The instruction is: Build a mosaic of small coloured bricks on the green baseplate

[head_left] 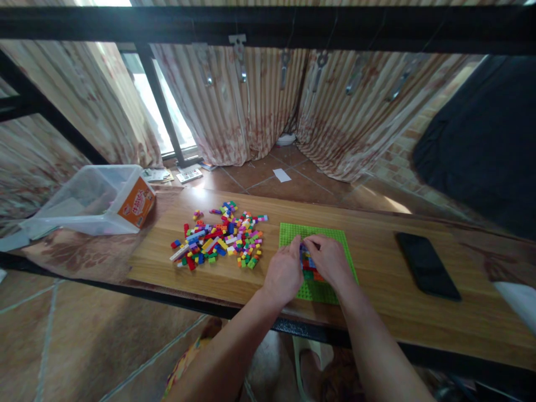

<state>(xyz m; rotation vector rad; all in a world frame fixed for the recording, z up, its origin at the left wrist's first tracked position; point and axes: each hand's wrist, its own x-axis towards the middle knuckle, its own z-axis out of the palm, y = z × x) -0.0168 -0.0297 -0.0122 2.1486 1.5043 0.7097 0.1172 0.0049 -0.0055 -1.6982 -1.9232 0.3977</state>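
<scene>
A green studded baseplate lies on the wooden board, with a small build of coloured toy bricks standing on it. Red, blue and green pieces show between my hands. My left hand is closed against the build's left side, fingers together and pointing away from me. From the right, my right hand is closed too, its thumb and fingertips pinched at the build's far end. Fingers hide much of the build and any single brick in the pinch. Left of the plate lies a loose heap of mixed toy bricks.
A black phone rests on the wooden board at the right. At the far left stands a clear plastic bin with an orange label. A dark bar crosses the view overhead, in front of striped curtains.
</scene>
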